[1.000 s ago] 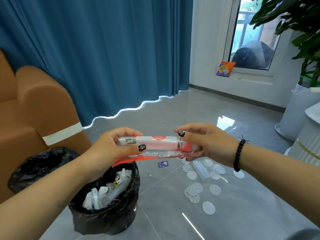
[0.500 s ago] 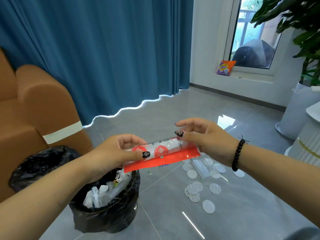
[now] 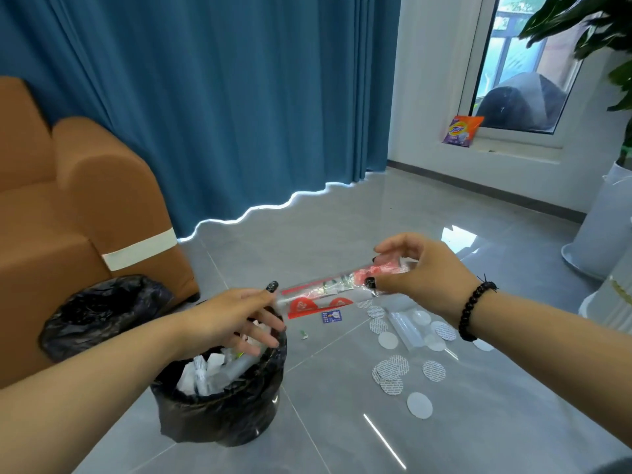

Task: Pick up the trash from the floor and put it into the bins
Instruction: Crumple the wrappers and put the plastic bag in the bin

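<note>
head view: right hand (image 3: 424, 275) pinches one end of the red wrapper (image 3: 328, 295), left hand (image 3: 232, 319) open at its other end, bin (image 3: 219, 415) below.

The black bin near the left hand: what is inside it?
The black bin holds white scraps of paper and clear plastic pieces piled near its rim. The left hand covers the far part of the opening, and whatever lies under the pile is hidden.
</note>
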### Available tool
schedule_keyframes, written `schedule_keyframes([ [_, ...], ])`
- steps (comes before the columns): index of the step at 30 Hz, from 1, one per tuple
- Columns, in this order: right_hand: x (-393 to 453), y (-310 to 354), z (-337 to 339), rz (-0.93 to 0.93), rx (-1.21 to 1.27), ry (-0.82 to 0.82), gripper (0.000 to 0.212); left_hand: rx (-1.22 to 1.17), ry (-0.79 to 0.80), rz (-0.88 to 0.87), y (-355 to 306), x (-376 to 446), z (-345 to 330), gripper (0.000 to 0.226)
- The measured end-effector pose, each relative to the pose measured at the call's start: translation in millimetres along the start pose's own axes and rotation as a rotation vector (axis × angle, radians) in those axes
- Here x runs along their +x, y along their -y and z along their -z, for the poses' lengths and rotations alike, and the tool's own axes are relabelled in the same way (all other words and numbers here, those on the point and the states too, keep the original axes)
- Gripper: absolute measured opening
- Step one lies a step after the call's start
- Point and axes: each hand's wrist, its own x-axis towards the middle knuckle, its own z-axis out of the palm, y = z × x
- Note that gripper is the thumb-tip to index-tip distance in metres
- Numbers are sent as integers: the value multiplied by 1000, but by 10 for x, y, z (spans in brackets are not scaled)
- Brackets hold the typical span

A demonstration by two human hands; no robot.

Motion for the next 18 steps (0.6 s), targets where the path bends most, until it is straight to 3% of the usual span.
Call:
schedule_keyframes([
  [3,12,-56,-31,-54,-108,-105,38,212,-115,96,254,139,172,17],
  [6,-25,-48,-90,-50,-123,-101,27,550,-113,148,558,245,248,21],
  [8,-43,-39,-132,-38,-101,-61,20,814,-79,216,753,265,190,11],
  [10,-52,-52,-156,-58,-68,-18,16,1000,-77,235,1017,329,106,40],
  [12,-74,-56,-185,-80,-46,24,13,1083,-90,250,1235,324,7,51],
  [15,-73,-60,-231,-76,-29,45,12,1157,-21,237,1443,301,-132,37],
  [18,-72,-101,-238,-33,-62,54,13,1292,-69,165,1481,327,-175,37],
])
